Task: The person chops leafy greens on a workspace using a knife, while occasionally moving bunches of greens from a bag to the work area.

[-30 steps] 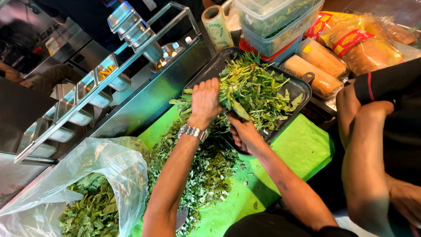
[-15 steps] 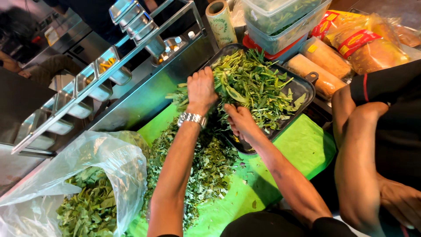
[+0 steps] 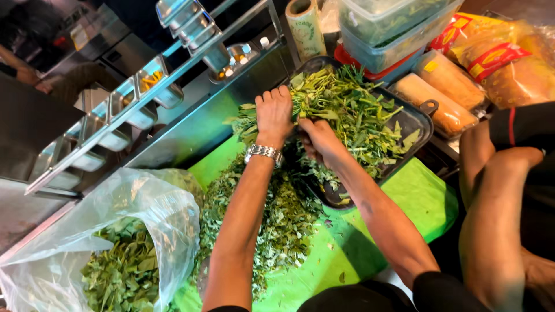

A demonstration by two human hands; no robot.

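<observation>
Left: clear plastic bag [image 3: 144, 231] of leaves. Middle: stripped leaves [image 3: 277, 219] heaped on the green surface [image 3: 416, 202]. My left hand [image 3: 273, 112] presses flat, fingers loose, on leafy stems [image 3: 352, 115] in the dark tray [image 3: 413, 124]; my right hand [image 3: 318, 141] pinches a stem. Wrapped bread [image 3: 445, 86] far right.

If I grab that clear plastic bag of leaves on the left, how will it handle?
The plastic bag looks thin and crumpled, so it would probably flop and sag. Its loose leaves suggest little weight for its bulk. Its mouth gapes open, so tipping may spill them.
</observation>
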